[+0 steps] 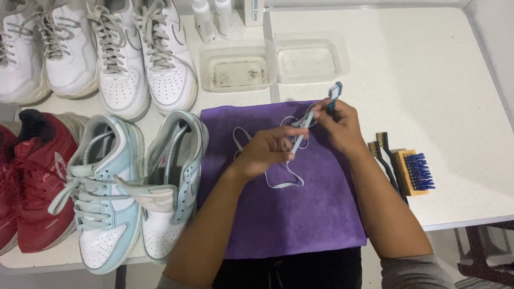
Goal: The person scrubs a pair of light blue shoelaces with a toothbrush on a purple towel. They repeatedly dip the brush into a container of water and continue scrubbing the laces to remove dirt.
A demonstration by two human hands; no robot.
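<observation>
Lying looped across a purple cloth (300,214) on the white table (428,80), a pale blue flat shoelace (286,182) is pinched by both hands: the left hand (265,152) clamps its middle, the right hand (337,126) grips the raised end. Pale blue-and-white sneakers (134,187) sit left; brushes (404,171) lie right.

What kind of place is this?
Likely a shoe-cleaning workstation: rows of sneakers on a white table, brushes, small bottles, and both hands working a shoelace over a purple cloth.
</observation>
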